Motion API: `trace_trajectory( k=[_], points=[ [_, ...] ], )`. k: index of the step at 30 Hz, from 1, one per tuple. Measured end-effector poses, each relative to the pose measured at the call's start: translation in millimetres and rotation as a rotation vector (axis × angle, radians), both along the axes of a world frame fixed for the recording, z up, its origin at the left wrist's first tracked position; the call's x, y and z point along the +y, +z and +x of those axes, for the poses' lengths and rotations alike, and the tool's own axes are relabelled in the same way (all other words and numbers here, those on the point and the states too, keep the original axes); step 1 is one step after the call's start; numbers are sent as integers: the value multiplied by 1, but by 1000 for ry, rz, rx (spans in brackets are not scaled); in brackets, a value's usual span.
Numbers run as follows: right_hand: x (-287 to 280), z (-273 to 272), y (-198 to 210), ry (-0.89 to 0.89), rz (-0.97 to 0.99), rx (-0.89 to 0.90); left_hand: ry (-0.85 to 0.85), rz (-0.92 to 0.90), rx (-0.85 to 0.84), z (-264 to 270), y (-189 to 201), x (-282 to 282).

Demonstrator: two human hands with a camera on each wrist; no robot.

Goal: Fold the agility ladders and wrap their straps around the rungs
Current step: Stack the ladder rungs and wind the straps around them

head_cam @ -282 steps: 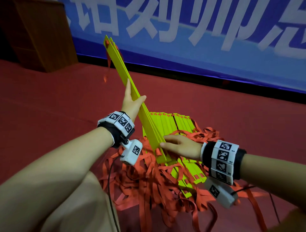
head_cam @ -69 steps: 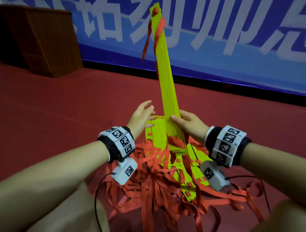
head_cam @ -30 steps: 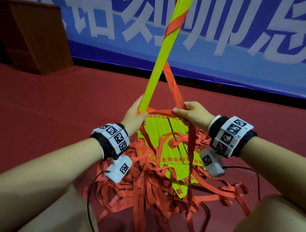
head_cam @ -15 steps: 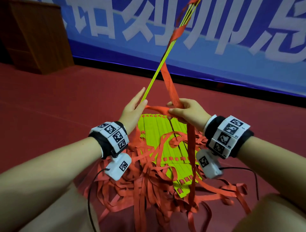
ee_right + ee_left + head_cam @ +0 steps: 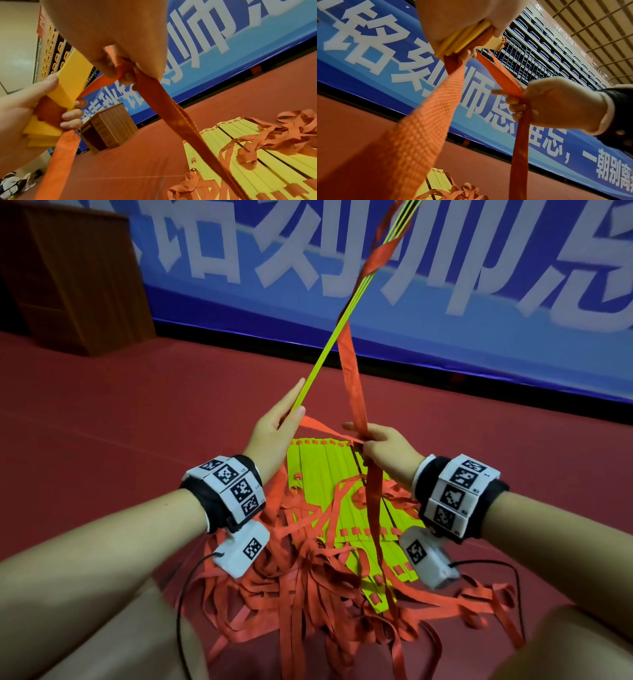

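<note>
My left hand [image 5: 297,398] grips the lower end of a bundle of yellow rungs [image 5: 346,313], seen edge-on and slanting up to the right. An orange strap [image 5: 352,378] is wound round the bundle near the top and runs down taut to my right hand [image 5: 359,437], which pinches it. In the left wrist view the rungs [image 5: 465,36] sit in my palm, and the right hand [image 5: 556,105] clasps the strap [image 5: 520,121]. More yellow rungs [image 5: 325,481] lie flat on the floor under a tangle of orange straps [image 5: 308,594].
Red floor [image 5: 120,412] spreads all round the heap. A wooden cabinet [image 5: 68,278] stands at the back left and a blue banner [image 5: 479,285] lines the wall. My knees are at the bottom edge. Someone sits far off [image 5: 10,181].
The bundle in my left hand has turned from face-on to edge-on and leans further right. My right hand keeps its pinch on the strap and has dropped slightly.
</note>
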State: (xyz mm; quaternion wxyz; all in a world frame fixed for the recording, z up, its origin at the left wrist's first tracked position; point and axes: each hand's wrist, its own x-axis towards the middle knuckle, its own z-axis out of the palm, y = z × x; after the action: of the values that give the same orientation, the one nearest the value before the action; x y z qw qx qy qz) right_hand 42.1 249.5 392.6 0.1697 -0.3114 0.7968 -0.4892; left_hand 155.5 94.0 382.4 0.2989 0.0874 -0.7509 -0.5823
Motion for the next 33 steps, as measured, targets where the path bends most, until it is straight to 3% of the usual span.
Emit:
trace_trajectory(
  k=[5,13,17,20,24,29,33],
  points=[
    [-6,1,-2,-66,-72,-125,45,-47,1,4,1,-6],
    [-8,8,-10,214,-102,-331,79,-83,-21,7,-3,-9],
    [-13,19,-3,173,-144,-363,98,-74,46,4,-7,-13],
    [-16,19,6,91,-199,-300,229,-184,-95,2,-4,-19],
    [-14,18,18,139,-216,-269,327,-336,-263,0,-3,-13],
    [-11,16,23,171,-143,-129,276,-187,-287,-10,-13,-15],
    [-9,12,27,130,-144,-79,19,146,-107,-9,-8,-7]
  ],
)
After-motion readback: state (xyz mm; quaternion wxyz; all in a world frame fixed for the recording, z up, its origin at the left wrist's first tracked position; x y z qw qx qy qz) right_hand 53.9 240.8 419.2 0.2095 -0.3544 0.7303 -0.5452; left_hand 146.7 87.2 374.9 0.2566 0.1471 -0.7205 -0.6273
